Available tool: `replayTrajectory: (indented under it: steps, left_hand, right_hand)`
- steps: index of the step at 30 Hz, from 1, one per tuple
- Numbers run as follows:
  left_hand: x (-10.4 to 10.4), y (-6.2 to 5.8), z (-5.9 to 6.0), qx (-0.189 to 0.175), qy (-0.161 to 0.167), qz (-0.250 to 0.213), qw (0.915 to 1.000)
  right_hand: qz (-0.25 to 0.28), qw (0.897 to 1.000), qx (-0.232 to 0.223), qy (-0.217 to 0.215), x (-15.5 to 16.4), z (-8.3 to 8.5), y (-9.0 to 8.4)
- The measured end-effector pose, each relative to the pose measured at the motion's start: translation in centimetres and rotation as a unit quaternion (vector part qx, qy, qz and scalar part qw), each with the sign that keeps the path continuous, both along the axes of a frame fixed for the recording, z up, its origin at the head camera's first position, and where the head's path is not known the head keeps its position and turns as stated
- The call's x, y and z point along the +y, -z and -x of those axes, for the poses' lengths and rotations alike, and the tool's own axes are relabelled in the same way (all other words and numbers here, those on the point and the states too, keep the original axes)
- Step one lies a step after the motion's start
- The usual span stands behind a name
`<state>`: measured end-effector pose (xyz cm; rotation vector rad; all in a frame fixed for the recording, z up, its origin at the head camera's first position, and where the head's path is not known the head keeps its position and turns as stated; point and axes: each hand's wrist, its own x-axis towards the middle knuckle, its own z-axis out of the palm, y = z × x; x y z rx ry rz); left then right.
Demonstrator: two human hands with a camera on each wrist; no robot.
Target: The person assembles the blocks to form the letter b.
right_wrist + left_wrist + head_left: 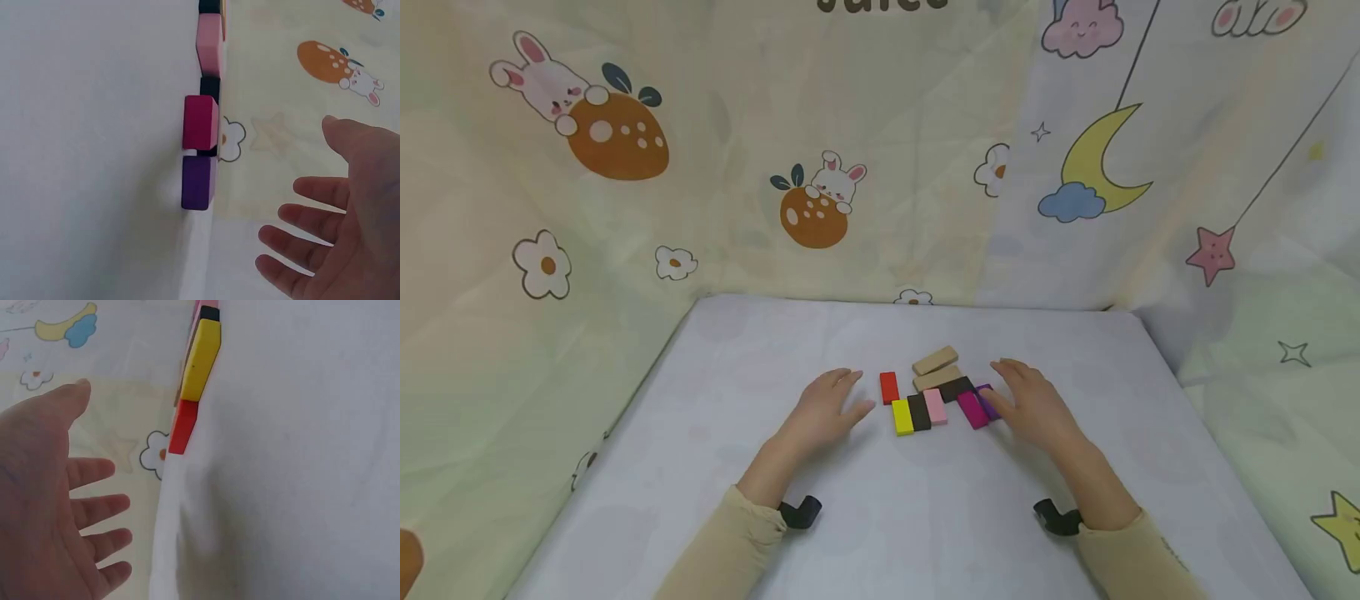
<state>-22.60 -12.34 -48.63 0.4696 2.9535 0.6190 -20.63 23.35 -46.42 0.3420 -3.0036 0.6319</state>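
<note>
A cluster of small flat blocks lies mid-table between my hands: a red block [889,387], a yellow block [902,417], a dark brown block [919,412], a pink block [935,406], a magenta block [972,409], a purple block [987,400], a second dark block [957,387] and two tan wooden blocks [936,368]. My left hand [831,406] hovers just left of the red and yellow blocks, fingers straight, holding nothing. My right hand [1030,400] hovers just right of the purple block, fingers spread. The left wrist view shows the yellow block [201,359] and red block [182,427]; the right wrist view shows the magenta block [200,122] and purple block [199,182].
The white table [700,433] is walled on three sides by a cartoon-print cloth [820,167] with rabbits, flowers, a moon and stars. Bare tabletop stretches to the left, right and front of the blocks.
</note>
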Motion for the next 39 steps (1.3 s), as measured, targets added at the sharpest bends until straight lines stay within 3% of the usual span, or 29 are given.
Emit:
replayTrajectory:
  steps: [6,13,22,25,32,39]
  left_hand:
    - [1.5,1.5,-0.4,-0.022,0.023,-0.059,0.9977]
    - [2.9,3.1,-0.6,-0.039,0.06,-0.115,0.9909]
    - [3.7,4.7,-0.5,0.011,0.072,-0.065,0.9952]
    - [3.8,4.8,-0.6,0.026,0.074,-0.053,0.9955]
    - [4.0,4.9,-0.9,0.061,0.077,-0.013,0.9951]
    - [4.2,4.9,-0.8,0.069,0.074,-0.004,0.9949]
  right_hand:
    - [0.072,0.997,0.004,-0.008,-1.6,-0.7,1.0]
    - [0.158,0.987,-0.006,-0.037,-4.4,-1.6,1.8]
    - [0.253,0.964,-0.066,-0.055,-6.6,-2.5,3.7]
    - [0.255,0.96,-0.091,-0.071,-7.0,-2.7,4.2]
    - [0.215,0.964,-0.102,-0.116,-7.2,-2.5,5.7]
    - [0.213,0.963,-0.114,-0.12,-7.0,-2.0,6.1]
